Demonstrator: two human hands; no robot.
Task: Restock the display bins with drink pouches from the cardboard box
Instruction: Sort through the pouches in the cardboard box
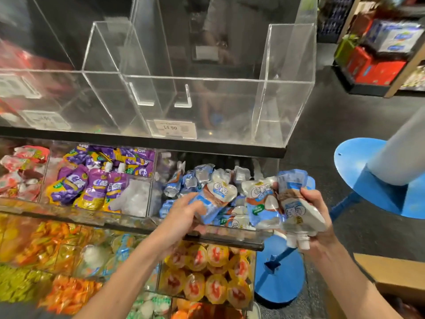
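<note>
The fingers of my left hand (181, 217) curl round the near end of one blue-and-white drink pouch (216, 199). Its long axis slants up and away to the right, with the broad white end farthest from me; I cannot see its spout. The fingers of my right hand (322, 226) wrap tightly round two more pouches (285, 203) held side by side. Their long axes run almost straight toward me, white spout caps (299, 242) pointing down at my wrist and flat bottoms tipped up and away. Both hands hang over the right-hand display bin (207, 230) on the middle tier, where a pile of the same blue pouches (181, 183) lies jumbled in every direction. Purple pouches (92, 185) fill the compartment just to its left. On the shelf above stands a clear bin (287, 84) with a price label (174, 128) on its front. Yellow jelly cups (207, 284) sit in the tier below. The cardboard box (391, 270) is low at my right, near a blue stand (372, 180).
</note>
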